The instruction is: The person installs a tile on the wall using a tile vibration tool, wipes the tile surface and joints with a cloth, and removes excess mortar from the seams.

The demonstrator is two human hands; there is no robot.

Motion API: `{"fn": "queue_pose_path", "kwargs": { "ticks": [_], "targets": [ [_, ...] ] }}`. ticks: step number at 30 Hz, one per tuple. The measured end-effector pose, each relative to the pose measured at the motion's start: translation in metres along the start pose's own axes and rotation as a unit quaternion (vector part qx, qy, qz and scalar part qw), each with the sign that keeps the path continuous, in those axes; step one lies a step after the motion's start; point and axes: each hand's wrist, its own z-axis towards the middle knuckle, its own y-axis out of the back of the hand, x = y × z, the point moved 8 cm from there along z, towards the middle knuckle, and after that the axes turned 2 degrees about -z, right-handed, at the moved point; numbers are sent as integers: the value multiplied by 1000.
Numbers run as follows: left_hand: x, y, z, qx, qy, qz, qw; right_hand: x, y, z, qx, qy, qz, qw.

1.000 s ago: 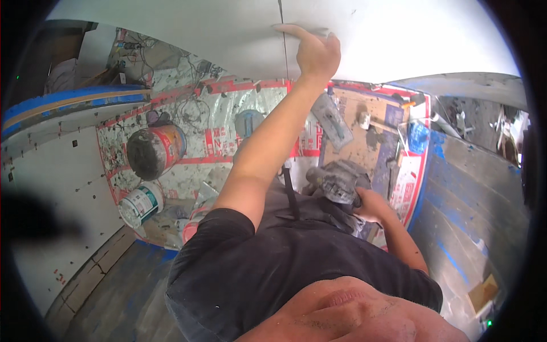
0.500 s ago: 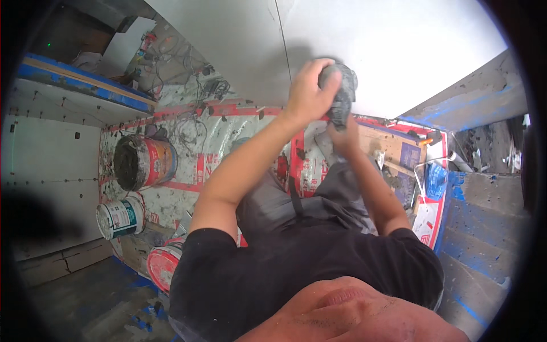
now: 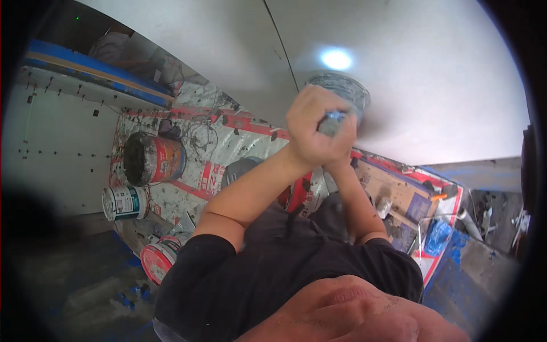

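A grey, mortar-smeared tile vibrator [image 3: 348,90] with a round base is held up at the large white tile [image 3: 421,97] before me. A bright spot of light falls on the tile just above the base; whether the base touches the tile I cannot tell. My left hand [image 3: 316,125] is closed over the body of the vibrator, its fingers curled. Just below it, my right hand [image 3: 339,161] is closed around the tool's lower end, its fingers mostly hidden behind the left hand. A dark joint line runs down the tile, left of the tool.
On the left stand a mortar-filled red bucket [image 3: 165,159], a white and green bucket [image 3: 126,203] and a red-rimmed bucket [image 3: 156,263]. Cables [image 3: 196,134] lie on the littered floor sheet. At right are cardboard [image 3: 379,183], a blue plastic bag [image 3: 437,237] and a paint roller frame [image 3: 420,242].
The vibrator has tilted, so its round base shows more. A light spot has appeared on the tile. My hands have come closer together, and my view has shifted.
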Motion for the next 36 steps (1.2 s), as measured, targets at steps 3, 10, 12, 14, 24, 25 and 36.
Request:
{"fn": "queue_pose_path", "kwargs": {
  "ticks": [3,10,12,14,24,25,36],
  "targets": [
    [-5,-12,12,47,29,-31,998,8,-2,10,8,27,10,1000],
    [-22,-26,43,175,-11,-43,984,19,-10,34,27,47,29,998],
    [-31,-27,54,183,-2,-35,982,22,-9,36,33,51,29,998],
    [-36,-31,63,188,5,-30,982,25,-9,40,37,58,28,997],
    [-68,-31,122,150,51,-46,986,78,-8,78,41,115,-12,992],
    [-71,-30,128,149,62,-26,987,91,-4,81,23,118,-16,993],
    [-143,10,165,-9,-135,147,980,133,30,123,-44,-52,-10,998]
  ]
}}
